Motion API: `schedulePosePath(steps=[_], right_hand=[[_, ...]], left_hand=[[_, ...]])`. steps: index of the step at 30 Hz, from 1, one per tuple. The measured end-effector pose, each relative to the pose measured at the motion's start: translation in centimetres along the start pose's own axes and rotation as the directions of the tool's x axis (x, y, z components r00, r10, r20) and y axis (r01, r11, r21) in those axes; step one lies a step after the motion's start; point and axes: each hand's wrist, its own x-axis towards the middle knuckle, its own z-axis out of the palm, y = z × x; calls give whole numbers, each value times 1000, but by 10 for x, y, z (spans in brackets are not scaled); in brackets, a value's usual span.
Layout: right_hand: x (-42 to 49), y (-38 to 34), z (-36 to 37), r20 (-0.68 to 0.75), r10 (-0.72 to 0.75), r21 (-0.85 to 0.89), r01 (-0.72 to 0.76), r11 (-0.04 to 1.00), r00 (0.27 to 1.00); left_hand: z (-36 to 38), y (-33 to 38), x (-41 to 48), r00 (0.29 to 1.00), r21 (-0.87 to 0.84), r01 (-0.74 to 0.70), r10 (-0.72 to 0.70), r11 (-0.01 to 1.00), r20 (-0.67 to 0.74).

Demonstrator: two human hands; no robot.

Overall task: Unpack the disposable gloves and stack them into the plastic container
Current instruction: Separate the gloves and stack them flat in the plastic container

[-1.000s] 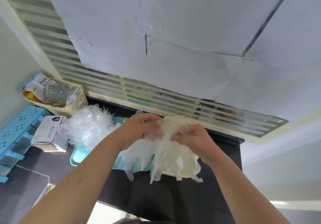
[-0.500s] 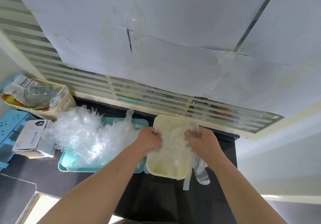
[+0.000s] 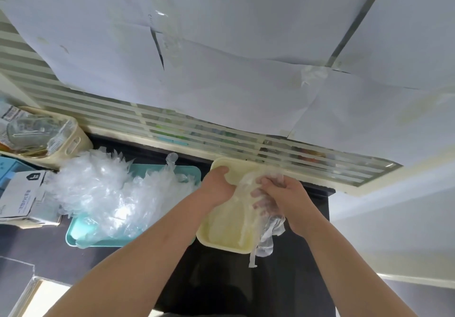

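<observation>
Shifted since half a second ago: left grip [image 3: 216,186] is off the glove bundle and now on the far-left rim of the plastic container [image 3: 221,244]; right grip [image 3: 288,201] sits further in over the container's right side.

Left grip: thumb laid over the rim, fingers hidden outside the wall; clasps the container.
Right grip: fingers curled round a bunch of disposable gloves [image 3: 248,208], pressing it into the container.
Gloves in hand: mostly inside the cream container; several glove fingers [image 3: 267,240] hang out over the right rim toward the desk [image 3: 221,282].

Step in hand, as judged: seating the bundle.
- Keep the light container pinned with the left grip.
- Flatten the bunch rather than wad it, so the next layer lies level.
- Sweep the hanging fingers back over the right rim before letting go.
- Thin film probably springs up and clings to skin, so ease off slowly.

Surroundings:
- Teal tray [image 3: 81,239], just left of the container, under a heap of loose gloves [image 3: 98,188]; presumably the remaining stock.
- Cardboard glove box [image 3: 22,196], further left.
- Cream basket [image 3: 76,142] holding a glass jar [image 3: 27,129], behind the box.

In the way: striped partition [image 3: 221,142] close behind the container's far end; the heap spilling past the tray's edges.
</observation>
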Motion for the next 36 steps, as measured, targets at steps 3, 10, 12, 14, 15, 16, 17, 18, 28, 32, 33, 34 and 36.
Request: schedulePosePath(steps=[3, 10, 12, 14, 15, 16, 17, 18, 28, 32, 33, 34, 36], right_hand=[[12, -9, 5, 33, 19, 62, -21, 998, 999], [50, -1, 41, -75, 91, -146, -101, 984, 993], [47, -2, 46, -182, -89, -385, 12, 923, 979], [31, -7, 50, -188, -376, -636, 180, 751, 907], [23, -8, 53, -126, -476, -711, 255, 655, 871], [15, -6, 57, -31, -489, -749, 304, 589, 872], [7, -4, 63, 81, -428, -772, 328, 544, 900], [3, 2, 71, 185, -318, -810, 328, 486, 930], [68, 77, 98, 175, 172, -964, 133, 229, 969], [79, 71, 101, 114, 176, -942, 50, 332, 978], [76, 67, 106, 114, 134, -928, 57, 369, 984], [72, 64, 110, 113, 87, -913, 69, 403, 990], [61, 57, 117, 95, 1, -862, 82, 500, 995]], left_hand=[[-25, -1, -10, 975, -195, -74, 30, 978, -221], [-44, -19, -29, 930, -337, -74, -58, 939, -364], [-41, -28, -32, 922, -296, -94, -30, 950, -387], [-38, -40, -30, 909, -244, -93, -17, 965, -416], [-38, -45, -30, 906, -223, -85, -17, 971, -424], [-36, -51, -29, 905, -203, -75, -19, 976, -425], [-35, -58, -29, 902, -184, -70, -16, 980, -431], [-34, -63, -30, 899, -172, -68, -14, 983, -437], [-41, -112, -62, 874, -79, -12, -29, 997, -486], [-40, -129, -75, 846, 35, 27, -4, 999, -533], [-42, -133, -79, 817, 62, 17, 22, 998, -577], [-44, -138, -82, 789, 72, 17, 30, 997, -614], [-48, -150, -85, 783, 48, 54, -13, 997, -622]])
